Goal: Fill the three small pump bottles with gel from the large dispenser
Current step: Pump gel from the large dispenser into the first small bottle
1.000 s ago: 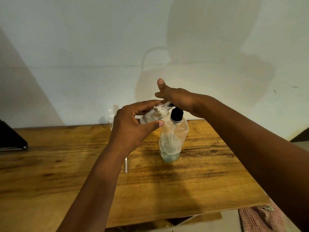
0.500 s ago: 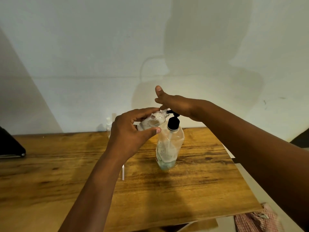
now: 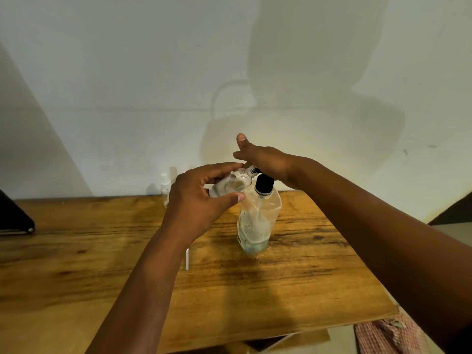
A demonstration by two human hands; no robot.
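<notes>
The large clear dispenser stands on the wooden table, with a black pump collar and a little bluish gel at its bottom. My left hand grips a small clear bottle, tilted with its open threaded neck against the pump's spout. My right hand lies flat on the pump head, fingers straight, thumb raised. Another small bottle with a white pump stands at the back by the wall.
A thin white tube lies on the table beside my left forearm. A dark object sits at the left edge. A checked cloth lies below the table's right front corner. The white wall rises close behind.
Both hands stay on the small bottle and the pump. The view has shifted slightly; the right hand's height over the pump barely differs.
</notes>
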